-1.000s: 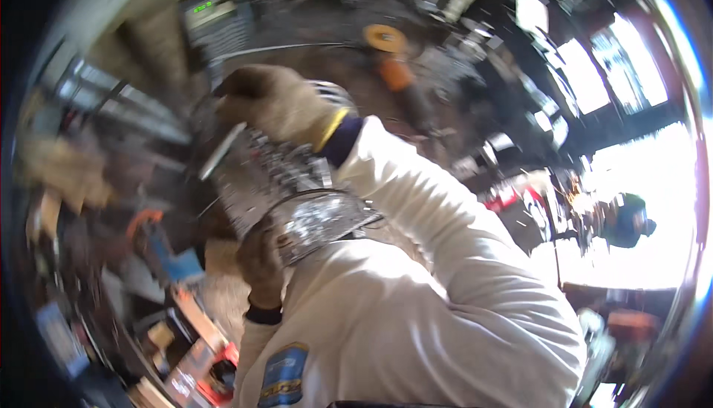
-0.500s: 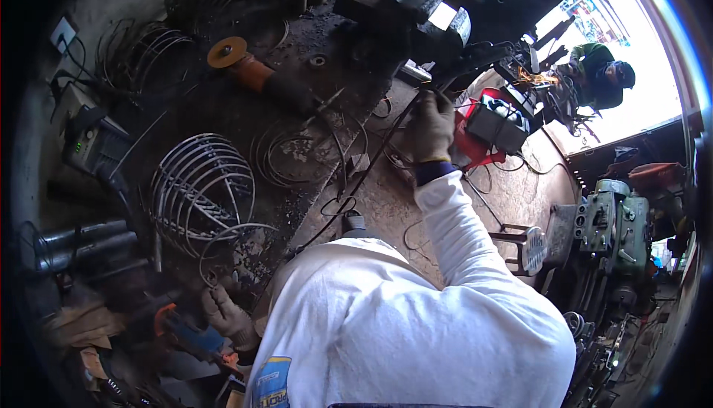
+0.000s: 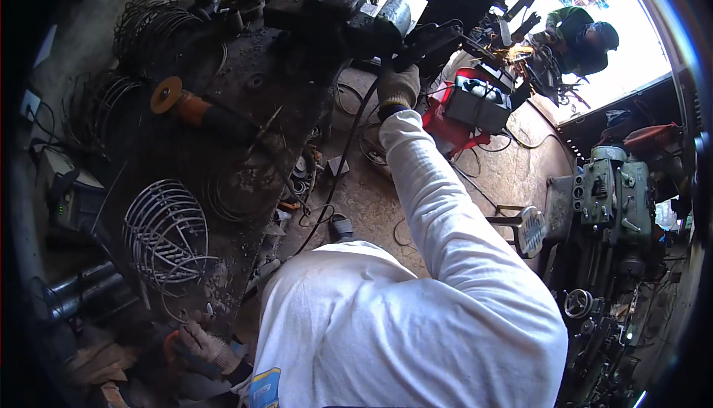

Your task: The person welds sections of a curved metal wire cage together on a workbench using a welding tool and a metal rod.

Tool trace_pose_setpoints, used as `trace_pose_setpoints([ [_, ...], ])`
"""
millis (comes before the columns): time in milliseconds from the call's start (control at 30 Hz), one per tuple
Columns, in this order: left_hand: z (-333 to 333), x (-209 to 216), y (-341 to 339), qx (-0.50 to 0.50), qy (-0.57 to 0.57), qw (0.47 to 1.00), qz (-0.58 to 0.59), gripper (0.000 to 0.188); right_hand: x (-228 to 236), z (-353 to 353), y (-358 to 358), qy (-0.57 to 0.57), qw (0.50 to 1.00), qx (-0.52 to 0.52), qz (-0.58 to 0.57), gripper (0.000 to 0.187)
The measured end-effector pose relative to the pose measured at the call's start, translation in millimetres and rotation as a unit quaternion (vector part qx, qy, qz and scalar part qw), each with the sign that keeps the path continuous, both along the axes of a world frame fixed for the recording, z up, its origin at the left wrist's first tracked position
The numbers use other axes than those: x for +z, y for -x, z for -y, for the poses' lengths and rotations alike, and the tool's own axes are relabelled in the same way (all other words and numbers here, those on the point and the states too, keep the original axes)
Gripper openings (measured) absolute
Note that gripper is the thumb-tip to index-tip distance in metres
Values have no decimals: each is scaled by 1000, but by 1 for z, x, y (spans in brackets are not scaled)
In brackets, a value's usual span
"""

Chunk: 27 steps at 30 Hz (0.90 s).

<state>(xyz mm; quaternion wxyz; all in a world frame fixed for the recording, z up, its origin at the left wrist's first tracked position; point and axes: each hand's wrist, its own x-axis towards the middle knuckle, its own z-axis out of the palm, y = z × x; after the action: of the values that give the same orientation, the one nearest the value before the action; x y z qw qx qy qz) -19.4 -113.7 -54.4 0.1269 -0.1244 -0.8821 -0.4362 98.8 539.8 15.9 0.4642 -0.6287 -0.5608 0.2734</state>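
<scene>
Workshop was dim and crammed, with a dark, scuffed bench [image 3: 293,81] on your left and bright daylight at the upper right. Nearest: your white shirt, blocking part of the floor. Your gloved left hand [image 3: 204,345] was low at the bench's near end, fingers seemingly pinched on a thin curved rod [image 3: 172,308] by the wire cage [image 3: 167,231]. That cage lay on the bench just above the hand. If the rod was hooked to it, a tug could drag or bend the cage; a loose pinch could let the rod spring.

Further along lay an orange grinder [image 3: 194,109], disc exposed. Being knocked or switched on by accident would be the risk there.

Your right arm was stretched far out. The gloved right hand [image 3: 399,87] was up against a dark, long object [image 3: 431,43]; fingers hidden, so couldn't tell whether it was grasped. A black cable [image 3: 347,148] ran down from near that hand over the floor: snag or trip hazard if you stepped back. Overreaching could also cost you balance.

Beyond: red container [image 3: 445,127], green lathe [image 3: 627,193] off right. Farthest, a co-worker [image 3: 575,44] crouched near flying sparks [image 3: 520,53]; stray ones could reach the cable.
</scene>
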Motion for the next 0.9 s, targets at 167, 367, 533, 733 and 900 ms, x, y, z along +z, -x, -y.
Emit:
trace_pose_setpoints([
  [167, 11, -15, 4, 15, -2, 999, 34, 33, 9, -3, -12, -36, 999, -7, 9, 46],
  [367, 9, -22, 11, 2, 69, 997, -20, 34, 54, -3, -19, -132, 988, -52, -57, 32],
  [533, 2, -2, -4, -43, 172, 950, -256, 20, 65, 12, -28, -187, 969, 91, -131, 39],
  [733, -50, 39, -3, 16, -63, 998, -18, 18, 72, 38, -73, -190, 961, 176, -92, 46],
  [900, -61, 51, -11, 31, -279, 944, 174, 17, 103, 68, -73, -225, 918, 319, -67, 52],
])
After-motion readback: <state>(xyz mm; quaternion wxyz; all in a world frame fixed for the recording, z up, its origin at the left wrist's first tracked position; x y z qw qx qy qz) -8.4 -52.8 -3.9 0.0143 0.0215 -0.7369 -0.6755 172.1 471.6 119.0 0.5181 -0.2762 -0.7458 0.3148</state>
